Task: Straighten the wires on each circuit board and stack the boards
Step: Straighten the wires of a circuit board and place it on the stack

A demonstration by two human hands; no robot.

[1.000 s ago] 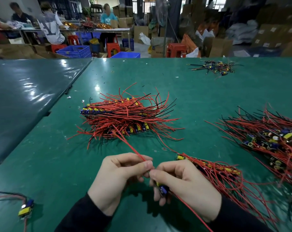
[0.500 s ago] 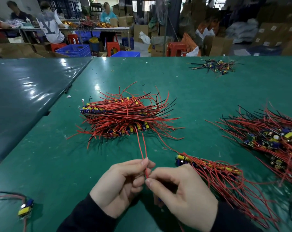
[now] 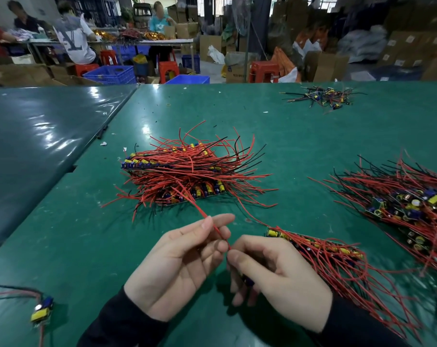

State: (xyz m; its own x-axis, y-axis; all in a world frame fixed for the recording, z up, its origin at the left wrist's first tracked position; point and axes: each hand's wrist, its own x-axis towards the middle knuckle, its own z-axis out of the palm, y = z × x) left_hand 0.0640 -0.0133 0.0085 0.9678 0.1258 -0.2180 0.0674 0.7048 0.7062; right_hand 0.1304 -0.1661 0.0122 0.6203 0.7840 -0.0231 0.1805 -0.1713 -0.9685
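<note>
My right hand (image 3: 277, 279) grips a small circuit board (image 3: 249, 281); only its blue capacitor shows between the curled fingers. A red wire (image 3: 213, 225) rises from that board up and to the left. It runs between the thumb and forefinger of my left hand (image 3: 179, 261), whose other fingers are loosely spread. A stacked row of boards (image 3: 312, 245) with red wires trailing right lies just beside my right hand. Farther back on the green table (image 3: 300, 136) sits a larger stacked pile of boards (image 3: 177, 171).
At the right edge lies a tangled heap of boards (image 3: 412, 204) with red and black wires. A small heap (image 3: 322, 96) sits at the far right of the table. One loose board (image 3: 42, 311) lies at the near left. People work at a table behind.
My left hand has slid up along the red wire and its fingers have spread. The wire now leans up-left toward the central pile. My right hand has stayed in place with the board.
</note>
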